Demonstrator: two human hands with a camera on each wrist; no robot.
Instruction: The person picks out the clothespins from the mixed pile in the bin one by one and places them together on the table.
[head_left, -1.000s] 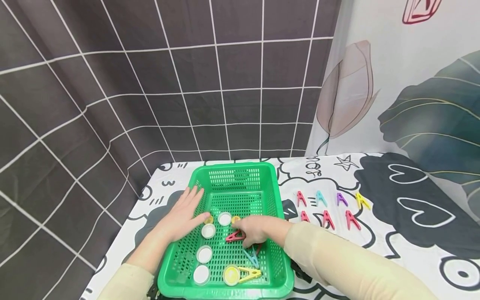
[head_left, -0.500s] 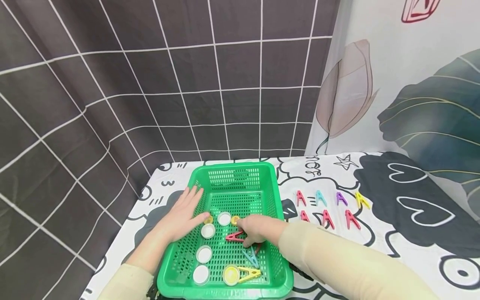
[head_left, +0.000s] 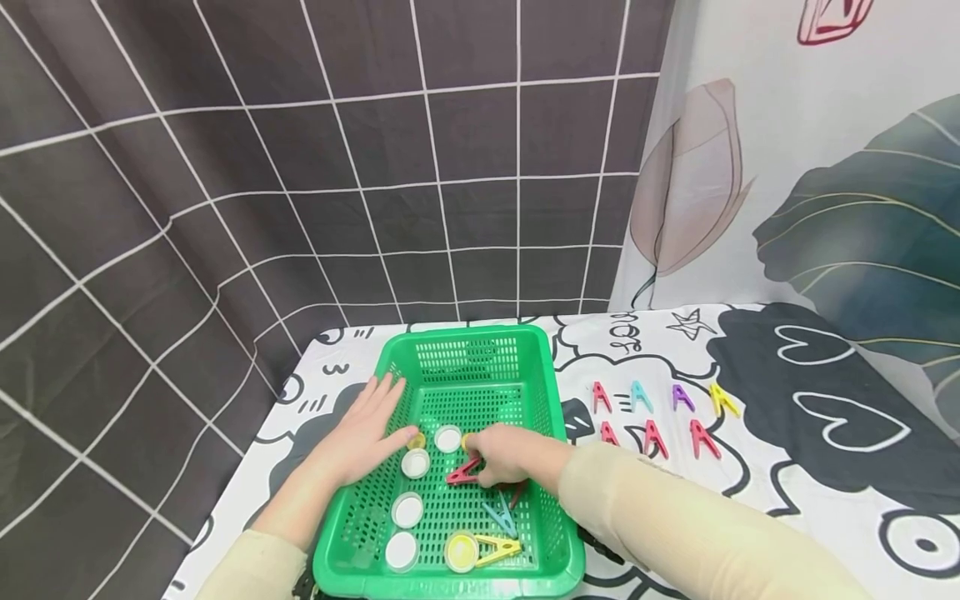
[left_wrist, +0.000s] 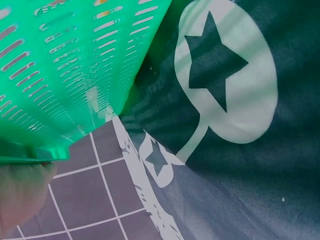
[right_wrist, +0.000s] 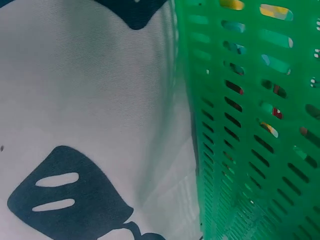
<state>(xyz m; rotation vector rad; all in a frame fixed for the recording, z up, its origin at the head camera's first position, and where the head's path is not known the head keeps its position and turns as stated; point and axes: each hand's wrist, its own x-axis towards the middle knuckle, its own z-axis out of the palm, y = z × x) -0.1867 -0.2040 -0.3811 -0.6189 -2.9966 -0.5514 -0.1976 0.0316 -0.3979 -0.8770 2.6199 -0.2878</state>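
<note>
A green plastic basket [head_left: 324, 546] sits on the patterned cloth. My left hand [head_left: 356, 446] rests over its left rim, fingers spread and thumb reaching inside; part of it shows under the rim in the left wrist view. Inside the basket, my right hand [head_left: 504, 454] pinches a red clothespin [head_left: 460, 476], whose far part the fingers hide. Beside it lie a white round cap [head_left: 447, 438] and a partly covered yellow one. A blue clothespin [head_left: 501, 517] and a yellow clothespin [head_left: 498, 547] lie nearer the front, by a yellow-centred cap [head_left: 461, 552].
More white caps [head_left: 407, 510] lie along the basket's left side. To the right of the basket, several clothespins stand out in two rows, among them a purple clothespin [head_left: 681, 397] and a yellow clothespin [head_left: 723, 401]. A dark gridded curtain [head_left: 375, 167] hangs behind.
My right hand has shifted slightly, and the red clothespin has moved a little to the left with it. My left hand stays on the basket rim.
</note>
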